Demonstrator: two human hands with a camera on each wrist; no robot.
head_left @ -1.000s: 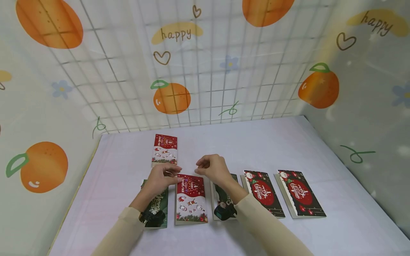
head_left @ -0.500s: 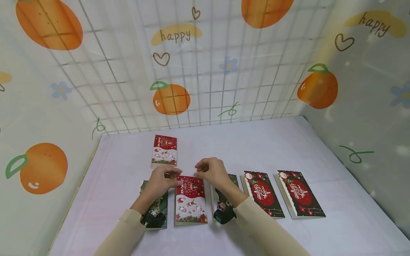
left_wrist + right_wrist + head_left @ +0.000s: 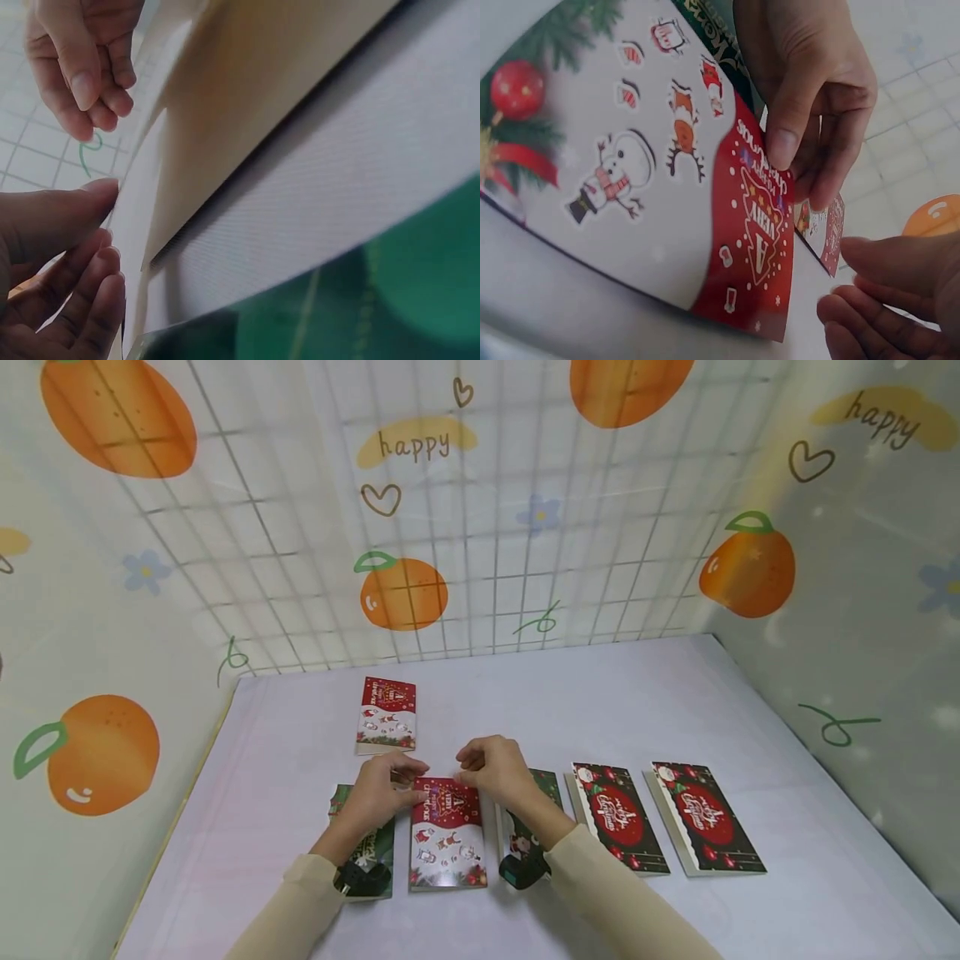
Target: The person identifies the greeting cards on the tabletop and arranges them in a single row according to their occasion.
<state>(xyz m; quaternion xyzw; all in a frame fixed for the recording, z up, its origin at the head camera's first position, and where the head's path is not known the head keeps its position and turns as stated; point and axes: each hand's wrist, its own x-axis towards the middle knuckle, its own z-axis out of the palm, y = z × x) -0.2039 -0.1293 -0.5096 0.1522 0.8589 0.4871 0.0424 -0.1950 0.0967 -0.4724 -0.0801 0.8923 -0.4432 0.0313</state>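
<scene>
1. The table [image 3: 675, 693] carried a row of cards.
2. The red card [image 3: 447, 835] lay in that row, between two green cards.
3. My left hand [image 3: 382, 789] pinched its top left corner, thumb on top.
4. My right hand [image 3: 495, 768] hovered, fingers curled, at its top right corner; I cannot tell whether it gripped.

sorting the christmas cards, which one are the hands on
The red-and-white snowman card in the front row, between the two green cards; the left hand pinches its far edge. Its twin lies alone behind.

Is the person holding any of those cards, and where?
Yes: the left hand pinches the red-and-white Christmas card at its far top edge; the right hand hovers beside it.
</scene>
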